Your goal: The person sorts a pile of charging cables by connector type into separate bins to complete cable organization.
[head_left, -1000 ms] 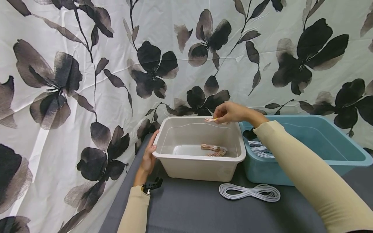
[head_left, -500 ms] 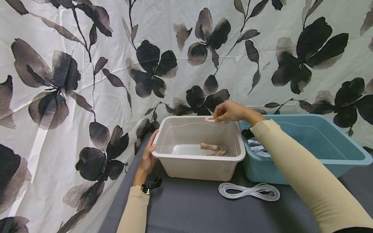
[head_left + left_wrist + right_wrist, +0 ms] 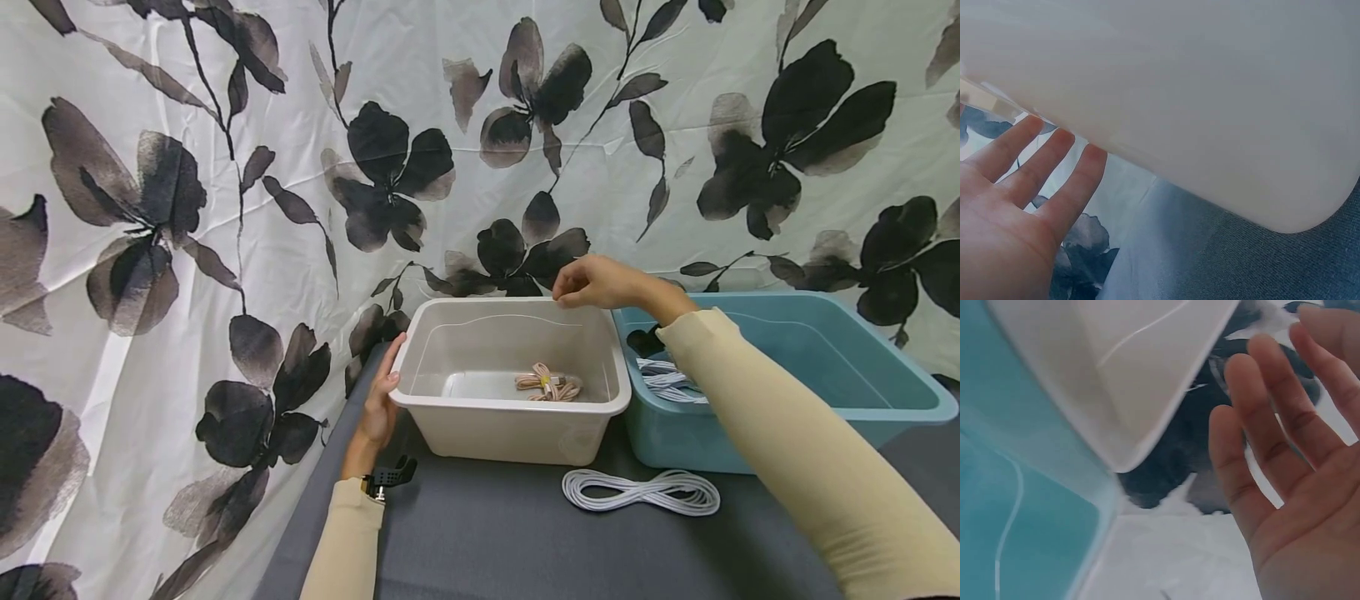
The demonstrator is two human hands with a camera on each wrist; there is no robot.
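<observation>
My left hand (image 3: 378, 406) lies along the left side of the beige plastic bin (image 3: 487, 431), and in the left wrist view its straight fingertips (image 3: 1094, 153) touch the bin wall. Above the bin's back right rim hovers my right hand (image 3: 592, 283). Seen from the right wrist, that hand (image 3: 1297, 444) has loosely bent fingers with nothing between them. Inside the beige bin, bundled pinkish-beige cables (image 3: 547, 385) lie in a pile on the floor, one bearing a yellow tie.
A blue bin (image 3: 892, 417) stands right against the beige one, with white cables (image 3: 667, 379) inside. In front of both, a coiled white cable (image 3: 641, 493) lies on the dark grey tabletop (image 3: 480, 542). A floral curtain (image 3: 465, 208) hangs close behind the bins.
My right hand has let go of a pinkish cable bundle, which dropped onto the other cables in the beige bin. The left hand has stayed at the bin's side.
</observation>
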